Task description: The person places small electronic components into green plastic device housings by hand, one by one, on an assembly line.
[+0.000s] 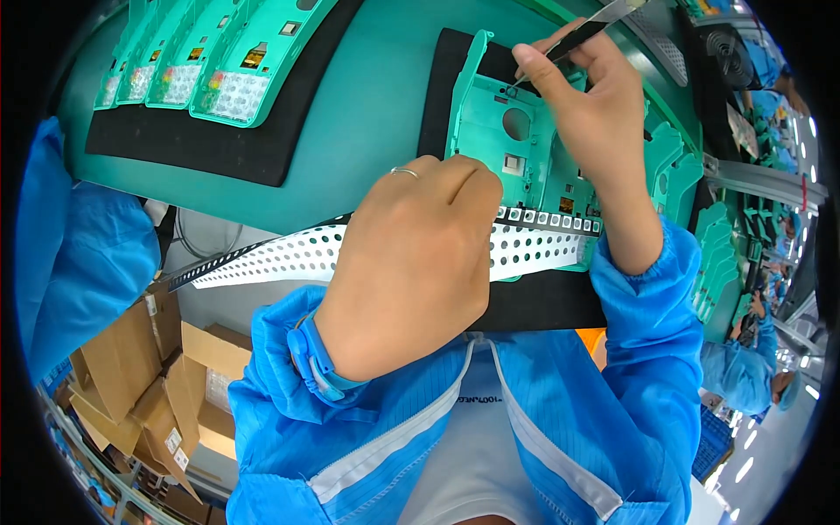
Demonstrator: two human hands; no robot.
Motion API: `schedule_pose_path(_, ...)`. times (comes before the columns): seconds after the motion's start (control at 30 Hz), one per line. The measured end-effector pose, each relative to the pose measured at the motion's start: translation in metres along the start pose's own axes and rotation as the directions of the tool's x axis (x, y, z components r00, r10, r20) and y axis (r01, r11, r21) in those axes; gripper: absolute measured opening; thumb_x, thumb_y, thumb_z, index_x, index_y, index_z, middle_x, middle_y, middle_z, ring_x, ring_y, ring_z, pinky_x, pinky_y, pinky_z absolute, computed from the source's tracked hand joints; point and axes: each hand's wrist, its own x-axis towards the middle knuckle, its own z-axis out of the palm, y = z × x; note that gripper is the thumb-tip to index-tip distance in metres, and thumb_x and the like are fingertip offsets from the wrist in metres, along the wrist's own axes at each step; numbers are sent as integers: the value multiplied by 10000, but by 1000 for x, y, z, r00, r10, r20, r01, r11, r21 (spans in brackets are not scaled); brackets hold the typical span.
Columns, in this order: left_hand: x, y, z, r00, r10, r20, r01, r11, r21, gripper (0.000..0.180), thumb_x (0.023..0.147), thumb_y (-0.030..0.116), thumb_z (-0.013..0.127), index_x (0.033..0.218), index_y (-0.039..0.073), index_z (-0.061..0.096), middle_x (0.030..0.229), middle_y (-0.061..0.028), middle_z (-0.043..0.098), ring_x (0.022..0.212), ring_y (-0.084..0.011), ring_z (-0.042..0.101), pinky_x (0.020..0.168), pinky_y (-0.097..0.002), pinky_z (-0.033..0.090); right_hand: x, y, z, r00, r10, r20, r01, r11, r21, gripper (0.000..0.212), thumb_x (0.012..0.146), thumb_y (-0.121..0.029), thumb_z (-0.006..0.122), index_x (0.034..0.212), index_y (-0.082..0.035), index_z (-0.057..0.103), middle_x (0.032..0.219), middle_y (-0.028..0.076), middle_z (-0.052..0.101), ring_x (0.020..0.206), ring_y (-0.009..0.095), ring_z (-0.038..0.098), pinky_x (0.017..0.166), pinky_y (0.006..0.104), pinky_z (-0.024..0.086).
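Note:
My left hand (416, 245), with a ring and a blue wrist strap, is closed over a black tape (551, 218) with a row of small white squares. A white strip with round holes (284, 255) runs along it; both pass beneath my hand, and my fingertips are hidden. My right hand (599, 114) pinches black-and-silver tweezers (582, 35), their thin tip pointing down at a green plastic housing (486, 109). This housing lies opened out on a black mat (437, 96), with a round hole and small fitted parts inside.
Several green housings with clear dotted panels (232, 94) stand on another black mat (192, 157) at the far left. More green housings (716, 258) are stacked at right. Open cardboard boxes (122, 367) sit lower left. A blue sleeve (109, 232) shows at left; co-workers (739, 372) are at right.

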Motion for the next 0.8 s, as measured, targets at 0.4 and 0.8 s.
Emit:
schedule_pose_path(0.4, -2, -5, -3, 1000, -3, -4, 3, 1000, -18, 151, 838, -96, 590, 966, -28, 629, 946, -168, 671, 817, -376, 609, 722, -431, 477, -2, -2, 11, 995, -76, -61, 62, 977, -205, 200, 883, -176, 786, 931, -8, 689, 848, 56, 732, 827, 115, 673, 782, 268, 503)
schedule_pose_path(0.8, -2, -5, -2, 1000, 6, -16, -6, 1000, -18, 138, 832, -102, 592, 946, -32, 623, 966, -162, 684, 819, -370, 616, 718, -430, 482, -3, -2, 11, 997, -67, -46, 57, 979, -197, 194, 880, -175, 790, 926, -14, 693, 833, 46, 728, 817, 106, 668, 778, 261, 497)
